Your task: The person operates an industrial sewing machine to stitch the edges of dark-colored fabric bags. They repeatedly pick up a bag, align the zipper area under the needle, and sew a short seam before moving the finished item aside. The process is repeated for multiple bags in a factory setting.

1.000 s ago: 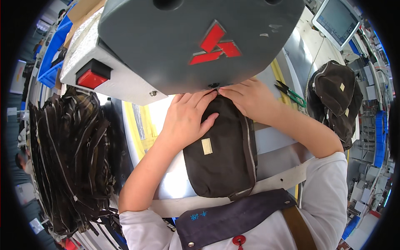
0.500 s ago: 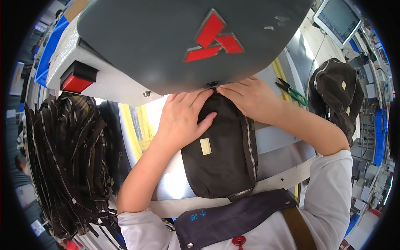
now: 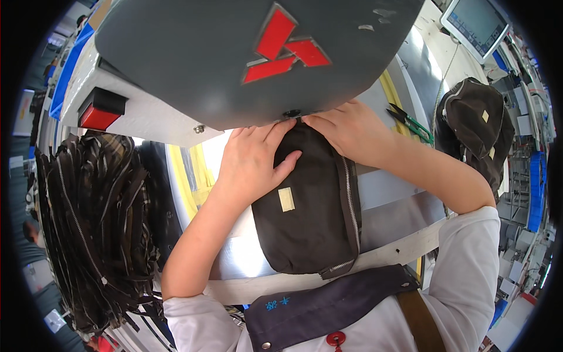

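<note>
A dark zippered pouch [image 3: 305,217] lies lengthwise in front of me, with a silver zip along its right side and a small pale yellow patch [image 3: 285,199] on top. Its narrow far end reaches to the lower front of a grey machine head [image 3: 234,70]. My left hand [image 3: 252,161] holds the far left part of the pouch, thumb resting on the fabric and fingers close together. From the right, my right hand [image 3: 352,132] grips the far tip, its fingers bent toward the machine. The machine head partly hides the fingertips of both hands.
Many dark zippered pieces hang in a thick bundle [image 3: 99,229] at the left. Green-handled scissors [image 3: 410,124] lie right of the machine. Beyond them are another dark pouch [image 3: 478,114] and a screen [image 3: 476,26]. A red switch [image 3: 101,116] sits on the machine's white arm.
The view has shifted slightly, so the machine sits a little further left and higher. Both hands keep their places on the pouch's far end.
</note>
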A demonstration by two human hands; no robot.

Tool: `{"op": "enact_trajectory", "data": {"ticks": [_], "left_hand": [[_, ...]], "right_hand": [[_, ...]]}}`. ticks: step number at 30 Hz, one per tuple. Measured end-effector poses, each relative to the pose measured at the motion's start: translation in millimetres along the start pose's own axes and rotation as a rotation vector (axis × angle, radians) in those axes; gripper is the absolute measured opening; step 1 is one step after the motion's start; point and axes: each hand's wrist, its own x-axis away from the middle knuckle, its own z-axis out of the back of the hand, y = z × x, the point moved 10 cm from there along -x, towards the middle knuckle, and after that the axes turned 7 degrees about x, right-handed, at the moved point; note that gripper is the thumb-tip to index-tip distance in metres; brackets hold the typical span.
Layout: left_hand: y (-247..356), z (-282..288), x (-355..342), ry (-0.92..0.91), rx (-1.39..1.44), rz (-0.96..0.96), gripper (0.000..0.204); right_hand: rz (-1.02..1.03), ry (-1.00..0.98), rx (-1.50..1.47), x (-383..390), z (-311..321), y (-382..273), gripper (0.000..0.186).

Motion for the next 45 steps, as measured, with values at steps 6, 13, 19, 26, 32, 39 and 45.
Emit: {"op": "enact_trajectory", "data": {"ticks": [6,13,19,26,32,39,45], "left_hand": [[4.3,-0.3,2.1,-0.032,0.011,0.000,0.046],[-7.1,-1.6,-2.7,-0.013,-0.015,0.028,0.043],[-15.2,-4.2,-4.3,-0.042,-0.013,0.090,0.042],[-12.0,-1.4,-0.3,0.006,0.015,0.059,0.042],[-10.3,-0.4,-1.1,0.044,0.002,0.023,0.044],[-3.1,0.6,1.2,0.049,0.062,0.023,0.043],[8.4,1.9,5.8,0.090,0.030,-0.012,0.044]], "right_hand": [[0.018,-0.005,-0.003,0.2,4.9,-5.4,0.031],[-0.012,0.013,0.019,-5.9,-0.5,5.6,0.030],[-0.025,0.015,0.019,-8.5,-2.5,10.1,0.028],[-0.028,0.025,0.001,-7.9,2.7,6.4,0.029],[-0.039,0.031,-0.006,-6.3,1.6,7.8,0.029],[-0.042,-0.022,0.004,-3.3,1.1,2.9,0.031],[-0.061,-0.032,-0.031,6.7,0.0,-1.2,0.033]]}}
